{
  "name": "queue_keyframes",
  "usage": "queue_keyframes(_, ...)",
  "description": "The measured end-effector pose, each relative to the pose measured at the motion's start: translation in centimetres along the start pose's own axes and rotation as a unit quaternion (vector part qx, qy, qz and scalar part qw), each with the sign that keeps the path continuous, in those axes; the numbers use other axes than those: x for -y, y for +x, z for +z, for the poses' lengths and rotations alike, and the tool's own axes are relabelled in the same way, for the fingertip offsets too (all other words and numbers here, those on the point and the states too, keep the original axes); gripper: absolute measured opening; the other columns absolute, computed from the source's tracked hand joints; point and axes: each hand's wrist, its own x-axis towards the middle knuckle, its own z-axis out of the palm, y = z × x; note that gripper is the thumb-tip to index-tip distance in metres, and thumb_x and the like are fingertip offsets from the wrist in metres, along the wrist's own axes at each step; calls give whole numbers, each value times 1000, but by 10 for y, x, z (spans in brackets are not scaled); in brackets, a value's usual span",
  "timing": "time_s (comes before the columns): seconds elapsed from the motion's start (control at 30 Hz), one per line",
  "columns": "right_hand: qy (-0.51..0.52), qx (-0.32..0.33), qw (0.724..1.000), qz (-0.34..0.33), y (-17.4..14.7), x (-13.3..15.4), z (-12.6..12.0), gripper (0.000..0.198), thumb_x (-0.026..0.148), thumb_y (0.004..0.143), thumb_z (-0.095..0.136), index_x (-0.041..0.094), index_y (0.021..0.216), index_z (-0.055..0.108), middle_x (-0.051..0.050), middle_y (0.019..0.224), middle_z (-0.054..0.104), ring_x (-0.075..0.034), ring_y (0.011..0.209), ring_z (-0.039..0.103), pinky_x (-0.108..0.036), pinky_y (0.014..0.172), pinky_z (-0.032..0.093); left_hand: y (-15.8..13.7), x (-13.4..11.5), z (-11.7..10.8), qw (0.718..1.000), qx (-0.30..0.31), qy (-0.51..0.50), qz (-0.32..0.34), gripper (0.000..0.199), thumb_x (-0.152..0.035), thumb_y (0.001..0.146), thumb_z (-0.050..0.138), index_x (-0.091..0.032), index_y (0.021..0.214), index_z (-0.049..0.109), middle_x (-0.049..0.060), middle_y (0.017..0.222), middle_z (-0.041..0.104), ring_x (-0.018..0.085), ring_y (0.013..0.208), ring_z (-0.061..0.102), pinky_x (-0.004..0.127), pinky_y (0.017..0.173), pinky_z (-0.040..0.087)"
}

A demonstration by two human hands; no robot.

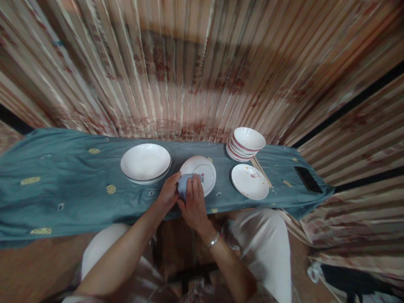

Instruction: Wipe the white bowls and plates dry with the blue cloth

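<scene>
A white plate (pixel 208 169) with a small floral mark is in front of me, over the near half of the table. My left hand (pixel 169 191) grips its left edge, fingers partly hidden behind the cloth and rim. Bunched under the fingers of my right hand (pixel 194 204) is a blue-grey cloth (pixel 183 185), pressed against the plate's lower left part. A bracelet circles my right wrist. To the left stands a stack of larger white plates (pixel 145 162); to the right lies a flower-patterned plate (pixel 250 182).
Stacked white bowls (pixel 248 143) with red rims stand at the back right, beside wooden chopsticks (pixel 261 172). A black phone (pixel 307 179) lies near the right end of the green tablecloth (pixel 78 189). Pleated curtains (pixel 189 75) hang behind the table.
</scene>
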Motion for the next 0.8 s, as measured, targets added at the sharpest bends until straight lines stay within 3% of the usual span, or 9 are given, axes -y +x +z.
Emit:
queue_keyframes(0.13, 6, -12, 1000, -17, 6, -7, -1, 82, 38, 101, 46, 8, 160, -2, -24, 167, 8, -36, 156, 3, -63, 119, 31, 1, 2, -2, 1000, 15, -11, -8, 32, -33, 57, 87, -14, 67, 64, -4, 56, 59, 9, 51, 47, 23, 50, 38)
queue_keyframes(0.33, -9, -24, 1000, -4, 18, -26, -4, 83, 41, 102, 43, 9, 160, -7, -24, 167, 8, -34, 156, 3, -61, 120, 29, 6, 8, -7, 997, 67, -33, 19, 24, -29, 65, 83, -10, 74, 71, 2, 65, 68, 14, 61, 57, 27, 62, 46)
queue_keyframes(0.5, -25, -25, 999, 9, 23, -42, -5, 82, 46, 102, 39, 8, 160, -6, -25, 167, 9, -34, 156, 3, -62, 120, 27, 4, 7, -9, 995, 99, -15, 6, 30, -35, 68, 83, -9, 80, 73, 6, 72, 72, 17, 67, 61, 28, 65, 48)
queue_keyframes(0.7, -32, -48, 998, 16, 19, -50, -5, 80, 47, 103, 36, 8, 160, -4, -25, 167, 8, -34, 156, 3, -62, 120, 27, 3, 7, -9, 996, 93, -4, 4, 30, -39, 67, 84, -13, 78, 73, 4, 71, 72, 16, 64, 61, 27, 62, 48)
queue_keyframes(0.8, -34, -50, 998, 25, 15, -53, -5, 78, 48, 104, 34, 8, 160, -2, -25, 167, 10, -33, 156, 5, -62, 120, 28, 4, 7, -9, 996, 86, -4, -1, 28, -37, 69, 82, -13, 78, 72, 5, 70, 72, 20, 73, 66, 29, 65, 51)
